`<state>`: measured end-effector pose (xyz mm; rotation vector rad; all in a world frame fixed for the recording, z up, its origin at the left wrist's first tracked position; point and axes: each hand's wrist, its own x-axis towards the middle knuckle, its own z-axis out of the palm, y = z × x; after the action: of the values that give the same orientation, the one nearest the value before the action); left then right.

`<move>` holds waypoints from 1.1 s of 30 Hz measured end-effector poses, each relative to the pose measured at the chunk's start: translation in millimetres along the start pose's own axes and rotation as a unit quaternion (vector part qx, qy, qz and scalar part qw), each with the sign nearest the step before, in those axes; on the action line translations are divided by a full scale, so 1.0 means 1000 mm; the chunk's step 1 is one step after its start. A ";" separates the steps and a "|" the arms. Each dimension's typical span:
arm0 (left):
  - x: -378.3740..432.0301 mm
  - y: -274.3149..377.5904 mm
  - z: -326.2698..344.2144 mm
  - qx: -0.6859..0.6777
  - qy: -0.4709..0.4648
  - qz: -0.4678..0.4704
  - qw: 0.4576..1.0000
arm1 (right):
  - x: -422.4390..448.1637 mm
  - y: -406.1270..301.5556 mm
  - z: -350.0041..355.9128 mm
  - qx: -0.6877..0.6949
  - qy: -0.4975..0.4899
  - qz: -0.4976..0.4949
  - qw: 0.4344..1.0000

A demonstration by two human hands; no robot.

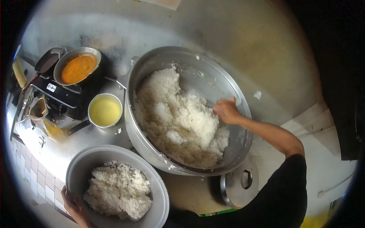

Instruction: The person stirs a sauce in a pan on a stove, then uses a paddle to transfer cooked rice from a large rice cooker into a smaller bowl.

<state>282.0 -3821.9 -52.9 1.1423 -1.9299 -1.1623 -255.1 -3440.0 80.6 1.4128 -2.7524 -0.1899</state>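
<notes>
My left hand (pixel 74 211) grips the rim of a deep grey metal pot (pixel 164 193) at the lower left. A mound of cooked white rice (pixel 119 189) lies in its bottom. Beside it stands a much larger aluminium pot (pixel 225 82), tilted in view, with a big clumped heap of white rice (pixel 171 114) along its left and lower side. Inside this pot, my right hand (pixel 227 111) is at the heap's right edge with fingers curled. Whether it holds a utensil is hidden; something pale shows just beyond the thumb.
Left of the large pot stand a saucepan of yellow liquid (pixel 105 110) and a black stove (pixel 54 92) bearing a pan of orange sauce (pixel 79 69). An opened pouch (pixel 47 125) stands near the stove. A round metal lid (pixel 239 185) lies below the large pot. Rice bits cling to the wall (pixel 257 95).
</notes>
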 end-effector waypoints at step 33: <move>0.002 -0.016 -0.013 -0.195 -0.050 0.009 0.979 | -0.034 -0.292 -0.189 -0.081 0.285 -0.200 0.934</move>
<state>297.3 -3831.9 -61.3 0.8673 -1.6755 -1.5316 17.2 -3598.0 230.9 1.6443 -1.9338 -0.0093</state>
